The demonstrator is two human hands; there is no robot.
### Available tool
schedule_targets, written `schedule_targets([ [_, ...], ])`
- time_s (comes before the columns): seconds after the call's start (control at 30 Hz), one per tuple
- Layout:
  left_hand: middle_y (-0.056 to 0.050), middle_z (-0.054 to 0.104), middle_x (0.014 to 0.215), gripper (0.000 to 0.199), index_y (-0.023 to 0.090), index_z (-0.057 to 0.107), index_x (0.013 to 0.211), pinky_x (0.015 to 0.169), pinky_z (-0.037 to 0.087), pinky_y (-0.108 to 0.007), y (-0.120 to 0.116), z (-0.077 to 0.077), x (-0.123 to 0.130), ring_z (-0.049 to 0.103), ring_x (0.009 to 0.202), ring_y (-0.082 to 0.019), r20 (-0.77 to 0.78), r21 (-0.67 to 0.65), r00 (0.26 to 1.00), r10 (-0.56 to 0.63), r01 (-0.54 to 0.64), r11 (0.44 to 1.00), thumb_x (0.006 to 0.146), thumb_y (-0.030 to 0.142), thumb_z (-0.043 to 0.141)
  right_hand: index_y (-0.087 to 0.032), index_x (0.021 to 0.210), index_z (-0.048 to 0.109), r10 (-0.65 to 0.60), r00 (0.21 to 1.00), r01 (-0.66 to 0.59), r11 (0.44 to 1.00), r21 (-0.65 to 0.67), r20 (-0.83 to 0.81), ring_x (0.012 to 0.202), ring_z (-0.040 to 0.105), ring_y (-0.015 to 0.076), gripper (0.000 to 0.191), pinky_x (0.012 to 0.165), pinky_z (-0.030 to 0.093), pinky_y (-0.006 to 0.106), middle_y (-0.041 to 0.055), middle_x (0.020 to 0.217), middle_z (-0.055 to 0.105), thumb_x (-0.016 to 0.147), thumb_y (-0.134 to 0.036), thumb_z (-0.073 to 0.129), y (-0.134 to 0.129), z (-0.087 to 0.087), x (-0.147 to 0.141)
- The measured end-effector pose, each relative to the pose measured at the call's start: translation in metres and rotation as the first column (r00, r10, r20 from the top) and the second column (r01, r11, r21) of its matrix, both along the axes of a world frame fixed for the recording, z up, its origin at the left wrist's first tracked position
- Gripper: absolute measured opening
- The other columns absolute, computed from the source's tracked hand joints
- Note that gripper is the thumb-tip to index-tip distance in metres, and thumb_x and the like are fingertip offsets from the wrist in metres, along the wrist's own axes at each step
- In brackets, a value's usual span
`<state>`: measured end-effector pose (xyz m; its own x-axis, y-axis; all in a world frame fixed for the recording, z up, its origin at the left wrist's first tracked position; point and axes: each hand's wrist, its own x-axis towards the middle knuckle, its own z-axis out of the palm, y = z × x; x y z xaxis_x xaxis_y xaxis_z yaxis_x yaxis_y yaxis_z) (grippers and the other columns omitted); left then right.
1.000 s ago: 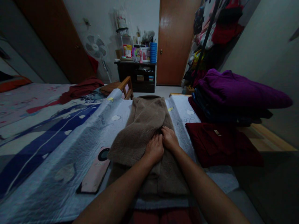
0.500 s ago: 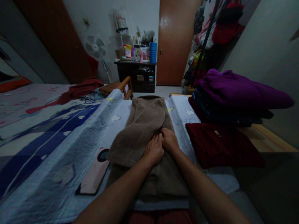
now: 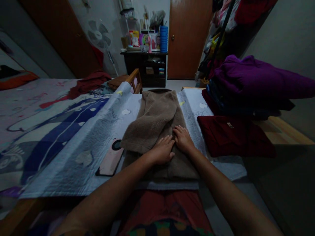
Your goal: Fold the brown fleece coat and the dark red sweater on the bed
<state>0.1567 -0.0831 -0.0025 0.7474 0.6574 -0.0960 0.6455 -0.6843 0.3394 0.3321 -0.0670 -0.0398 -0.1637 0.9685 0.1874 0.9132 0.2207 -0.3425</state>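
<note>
In the head view, my hands have eased back from the edge of the fold and flattened out since the earlier frame, and the room sits higher in the picture. My left hand (image 3: 162, 151) lies palm down, fingers loosely spread; my right hand (image 3: 183, 139) rests just beside it, also open and wide. Neither grips anything. Both press on the brown, fleecy, folded fabric (image 3: 156, 113), which lies lengthwise in front of me, its loose upper layer crossing diagonally

I judge that if my palms push unevenly, that upper layer could slide and bunch into ridges. Its left corner juts out just beside a pale pink phone-like object with a round black ring (image 3: 110, 160), so a sideways tug could drag cloth over it. The plump purple garment (image 3: 258, 77) tops a dark stack on my right and bulges out sideways; a nudge from my arm could make it slump

Under the fabric is a pale blue quilted cover (image 3: 66, 167), wrinkled at left. A flat dark red folded garment (image 3: 236, 141) lies at right, near bare light wood (image 3: 287, 131). To my left is a blue, white and pink patterned bedspread (image 3: 81, 126). Beyond stand a white fan (image 3: 99, 34), a cluttered black cabinet (image 3: 134, 64) and a brown wooden door (image 3: 188, 42), all in dim light
</note>
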Motion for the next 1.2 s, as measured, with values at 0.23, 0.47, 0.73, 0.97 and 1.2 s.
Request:
schedule_targets([
  [0.23,-0.015,0.030,0.156,0.057,0.015,0.044,0.138,0.119,0.018,-0.045,-0.030,-0.002,-0.027,0.021,0.147,-0.026,0.108,0.055,0.993,-0.055,0.049,0.997,0.087,0.038,0.055,-0.016,0.135,0.051,0.106,0.994,-0.106,0.992,-0.066,-0.006,0.143,0.026,0.0272,0.050,0.114,0.022,0.049,0.0092,0.148,0.045,0.085,-0.016,0.044,-0.034,0.004,-0.008],
  [0.47,-0.011,0.048,0.139,0.041,0.019,0.054,0.118,0.118,0.023,-0.041,-0.030,-0.002,-0.031,0.038,0.135,-0.024,0.289,0.039,0.957,-0.025,0.015,0.999,0.078,0.029,0.063,-0.016,0.136,0.051,0.043,0.994,-0.043,0.999,-0.002,0.104,0.143,0.024,0.0294,0.046,0.114,0.017,0.047,0.0098,0.148,0.044,0.091,-0.024,0.045,-0.048,0.007,-0.024],
  [0.73,-0.014,0.047,0.138,0.075,0.018,0.044,0.129,0.117,0.019,-0.049,-0.036,0.001,-0.030,0.036,0.135,-0.030,0.271,0.023,0.961,-0.063,0.059,0.998,0.072,0.061,0.067,-0.018,0.137,0.049,0.023,0.992,-0.021,1.000,-0.017,0.122,0.143,0.023,0.0285,0.046,0.114,0.017,0.046,0.0087,0.148,0.045,0.092,-0.021,0.040,-0.047,0.009,-0.026],
  [0.97,-0.015,0.039,0.146,0.082,0.017,0.039,0.135,0.119,0.013,-0.049,-0.034,-0.004,-0.030,0.028,0.141,-0.031,0.249,0.018,0.965,-0.083,0.081,0.997,0.066,0.046,0.071,-0.018,0.136,0.050,0.017,0.993,-0.015,1.000,-0.017,0.119,0.143,0.024,0.0275,0.046,0.114,0.017,0.044,0.0073,0.148,0.045,0.092,-0.021,0.039,-0.047,0.008,-0.026],
  [1.2,-0.013,0.040,0.146,0.081,0.018,0.040,0.136,0.120,0.013,-0.050,-0.035,-0.002,-0.032,0.027,0.141,-0.030,0.269,0.012,0.959,-0.089,0.089,0.996,0.067,0.046,0.071,-0.015,0.135,0.052,0.042,0.993,-0.042,0.999,-0.002,0.109,0.143,0.024,0.0273,0.046,0.115,0.018,0.045,0.0084,0.147,0.046,0.090,-0.019,0.041,-0.049,0.008,-0.023],
])
